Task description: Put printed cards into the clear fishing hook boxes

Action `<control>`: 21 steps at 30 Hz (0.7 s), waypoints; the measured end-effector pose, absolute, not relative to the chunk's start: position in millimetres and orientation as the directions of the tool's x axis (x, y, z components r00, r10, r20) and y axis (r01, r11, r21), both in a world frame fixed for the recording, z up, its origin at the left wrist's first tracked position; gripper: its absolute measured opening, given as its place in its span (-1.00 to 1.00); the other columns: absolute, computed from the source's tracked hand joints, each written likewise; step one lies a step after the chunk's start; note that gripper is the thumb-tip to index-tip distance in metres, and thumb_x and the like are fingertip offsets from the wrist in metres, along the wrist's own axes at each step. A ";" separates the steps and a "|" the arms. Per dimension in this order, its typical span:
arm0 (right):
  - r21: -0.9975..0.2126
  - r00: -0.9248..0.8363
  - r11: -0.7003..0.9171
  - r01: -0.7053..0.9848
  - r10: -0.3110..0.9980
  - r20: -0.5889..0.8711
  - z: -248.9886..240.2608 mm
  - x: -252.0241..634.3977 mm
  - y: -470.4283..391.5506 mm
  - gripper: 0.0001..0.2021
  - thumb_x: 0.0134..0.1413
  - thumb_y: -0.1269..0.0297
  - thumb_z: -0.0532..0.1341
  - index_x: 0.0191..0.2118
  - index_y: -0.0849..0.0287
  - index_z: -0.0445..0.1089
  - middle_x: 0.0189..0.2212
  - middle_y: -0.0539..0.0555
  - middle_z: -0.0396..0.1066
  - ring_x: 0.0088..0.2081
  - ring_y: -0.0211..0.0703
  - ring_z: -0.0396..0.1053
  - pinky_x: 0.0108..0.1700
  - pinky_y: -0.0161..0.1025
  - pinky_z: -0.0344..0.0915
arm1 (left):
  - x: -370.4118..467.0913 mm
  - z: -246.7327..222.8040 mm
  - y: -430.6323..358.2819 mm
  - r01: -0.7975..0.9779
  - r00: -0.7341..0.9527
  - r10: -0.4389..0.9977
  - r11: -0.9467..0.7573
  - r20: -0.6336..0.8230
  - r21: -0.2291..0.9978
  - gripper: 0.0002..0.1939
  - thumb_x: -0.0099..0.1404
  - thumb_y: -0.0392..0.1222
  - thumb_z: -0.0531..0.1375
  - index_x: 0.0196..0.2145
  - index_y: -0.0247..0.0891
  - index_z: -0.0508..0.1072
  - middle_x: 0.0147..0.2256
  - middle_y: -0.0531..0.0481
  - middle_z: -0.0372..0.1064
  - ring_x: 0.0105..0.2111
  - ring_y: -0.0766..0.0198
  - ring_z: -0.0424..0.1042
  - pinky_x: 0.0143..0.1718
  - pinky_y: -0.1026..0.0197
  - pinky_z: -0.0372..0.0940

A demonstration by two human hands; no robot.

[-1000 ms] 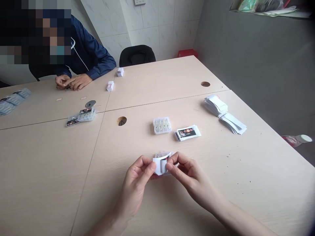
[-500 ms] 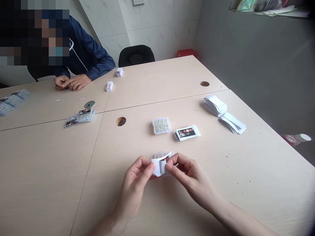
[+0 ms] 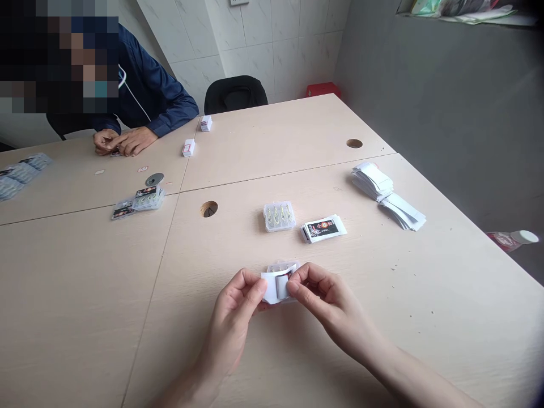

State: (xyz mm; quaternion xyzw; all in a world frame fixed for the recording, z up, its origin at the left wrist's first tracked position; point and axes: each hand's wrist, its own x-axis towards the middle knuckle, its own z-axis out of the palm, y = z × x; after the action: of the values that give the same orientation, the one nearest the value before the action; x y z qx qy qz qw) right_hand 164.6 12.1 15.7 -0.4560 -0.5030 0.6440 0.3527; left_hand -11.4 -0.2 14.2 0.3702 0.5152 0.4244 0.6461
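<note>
Just above the table's near middle, my left hand (image 3: 238,311) and my right hand (image 3: 325,303) pinch the same small clear plastic box (image 3: 280,281), which has a white paper label folded around it. My left fingers hold its left edge and my right fingers press the label on its right side. Farther out on the table lie another clear box with yellowish hooks (image 3: 279,216) and a short stack of printed black-and-red label cards (image 3: 323,229).
A fanned pile of white paper sleeves (image 3: 385,192) lies at the right. Across the wooden table (image 3: 425,294) a person in a dark blue jacket rests both hands (image 3: 121,141) beside small boxes (image 3: 138,201), a metal disc (image 3: 154,179) and white packs (image 3: 188,147). Cable holes (image 3: 209,208) mark the tabletop.
My hands have stayed in place; the label flap has been pressed a little closer around the box. The view shifted slightly.
</note>
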 end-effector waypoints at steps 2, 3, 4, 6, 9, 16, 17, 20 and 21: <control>-0.969 -0.333 -0.246 0.002 0.914 -0.233 15.5 165.2 11.7 -0.71 0.23 0.04 0.11 -0.37 0.16 0.28 -0.38 0.02 0.36 -0.31 -0.19 0.29 -0.25 -0.24 0.21 | -11.6 14.8 -1.0 -0.166 0.112 0.929 0.368 -0.353 0.915 -0.77 0.33 -0.10 0.15 -0.45 -0.24 0.31 -0.43 0.05 0.29 -0.35 0.28 0.25 -0.26 0.25 0.22; -0.969 -0.331 -0.248 0.000 0.914 -0.234 15.5 165.5 11.6 -0.71 0.23 0.04 0.11 -0.37 0.16 0.28 -0.38 0.02 0.36 -0.31 -0.19 0.29 -0.25 -0.24 0.21 | -11.7 15.2 -1.3 -0.169 0.116 0.928 0.370 -0.354 0.914 -0.77 0.33 -0.10 0.14 -0.44 -0.24 0.31 -0.43 0.04 0.30 -0.34 0.27 0.26 -0.25 0.24 0.23; -0.969 -0.328 -0.249 -0.002 0.915 -0.235 15.4 165.7 11.5 -0.71 0.23 0.04 0.11 -0.37 0.16 0.28 -0.38 0.03 0.36 -0.31 -0.19 0.29 -0.26 -0.24 0.21 | -11.6 15.6 -1.5 -0.174 0.121 0.927 0.371 -0.354 0.912 -0.78 0.33 -0.10 0.14 -0.44 -0.23 0.32 -0.42 0.04 0.32 -0.34 0.27 0.28 -0.24 0.24 0.24; -0.969 -0.324 -0.249 -0.002 0.916 -0.235 15.4 165.9 11.3 -0.72 0.23 0.04 0.11 -0.37 0.16 0.28 -0.38 0.03 0.36 -0.32 -0.19 0.29 -0.26 -0.24 0.21 | -11.0 16.3 -1.5 -0.193 0.128 0.928 0.370 -0.350 0.909 -0.79 0.34 -0.11 0.14 -0.43 -0.24 0.33 -0.40 0.02 0.35 -0.32 0.25 0.30 -0.24 0.23 0.25; -0.970 -0.317 -0.243 0.009 0.919 -0.233 15.6 165.5 11.2 -0.72 0.23 0.05 0.12 -0.36 0.16 0.28 -0.39 0.03 0.36 -0.33 -0.19 0.29 -0.27 -0.24 0.21 | -9.6 17.0 -0.2 -0.216 0.132 0.930 0.365 -0.343 0.906 -0.80 0.34 -0.13 0.14 -0.42 -0.24 0.35 -0.34 -0.02 0.41 -0.29 0.23 0.34 -0.27 0.24 0.25; -0.973 -0.306 -0.229 0.018 0.926 -0.224 14.9 164.5 13.1 -0.72 0.22 0.06 0.12 -0.38 0.16 0.28 -0.40 0.03 0.37 -0.33 -0.18 0.30 -0.28 -0.24 0.21 | -8.5 18.4 1.2 -0.224 0.147 0.925 0.375 -0.350 0.899 -0.79 0.36 -0.14 0.12 -0.42 -0.23 0.32 -0.33 0.00 0.43 -0.31 0.27 0.33 -0.29 0.27 0.23; -0.974 -0.306 -0.227 0.017 0.926 -0.221 14.5 164.6 13.3 -0.72 0.22 0.06 0.12 -0.38 0.16 0.27 -0.40 0.03 0.37 -0.33 -0.18 0.30 -0.28 -0.23 0.21 | -8.7 18.5 0.6 -0.224 0.148 0.925 0.375 -0.349 0.900 -0.79 0.37 -0.14 0.12 -0.43 -0.23 0.32 -0.34 0.01 0.43 -0.32 0.28 0.32 -0.29 0.27 0.22; -0.976 -0.306 -0.219 0.016 0.928 -0.213 14.1 164.8 13.7 -0.73 0.22 0.07 0.12 -0.38 0.15 0.27 -0.40 0.03 0.37 -0.33 -0.18 0.30 -0.28 -0.23 0.21 | -9.0 18.3 -1.2 -0.225 0.148 0.926 0.374 -0.347 0.900 -0.80 0.37 -0.14 0.11 -0.42 -0.23 0.33 -0.33 0.02 0.42 -0.32 0.29 0.30 -0.29 0.28 0.22; -0.976 -0.306 -0.219 0.016 0.928 -0.213 14.2 164.8 13.8 -0.73 0.22 0.07 0.12 -0.38 0.15 0.27 -0.40 0.02 0.37 -0.33 -0.18 0.30 -0.28 -0.23 0.21 | -9.0 18.1 -1.4 -0.226 0.148 0.926 0.374 -0.347 0.900 -0.80 0.37 -0.14 0.11 -0.42 -0.23 0.33 -0.33 0.02 0.41 -0.32 0.29 0.30 -0.29 0.28 0.22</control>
State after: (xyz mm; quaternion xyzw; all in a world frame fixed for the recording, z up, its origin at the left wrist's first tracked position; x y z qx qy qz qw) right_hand 164.8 13.8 14.2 -0.4639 -0.5088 0.6280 0.3629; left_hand -9.0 -1.4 18.1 0.3570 0.4900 0.4310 0.6683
